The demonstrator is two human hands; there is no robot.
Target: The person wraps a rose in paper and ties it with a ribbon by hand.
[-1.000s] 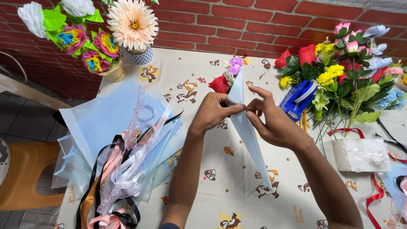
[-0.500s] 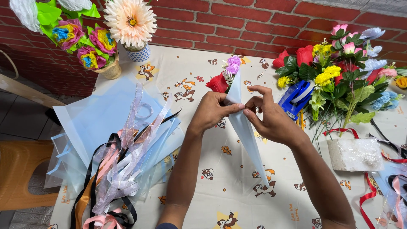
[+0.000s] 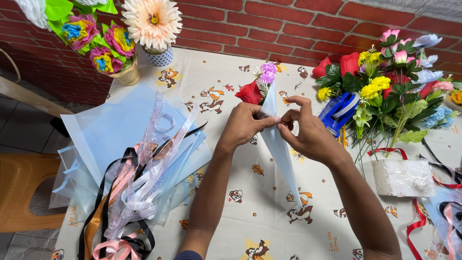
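Both hands meet over the middle of the table, and the grip has tightened since a second ago. The left hand [image 3: 245,126] now pinches the upper edge of the pale blue wrap [image 3: 279,149] between thumb and fingertips, closed right down on the sheet. The right hand [image 3: 308,135] presses in from the other side, thumb and lower fingers nipped on the same fold, its forefinger arched up free above them. The fingertips of the two hands are nearly touching now, closer than they were, so the cone looks drawn snugger about the stems.

Just beyond the fingers, the red rose [image 3: 249,92] and the purple flower [image 3: 267,73] poke out of the wrap's mouth, where they were before. Below the fingers the wrap tapers to a point toward the person. Off to the right hand's far side lies a blue tape dispenser [image 3: 339,108] beside a bunch of mixed flowers [image 3: 385,86]; well out past the left hand sit blue sheets [image 3: 110,130] and ribbons [image 3: 130,192].
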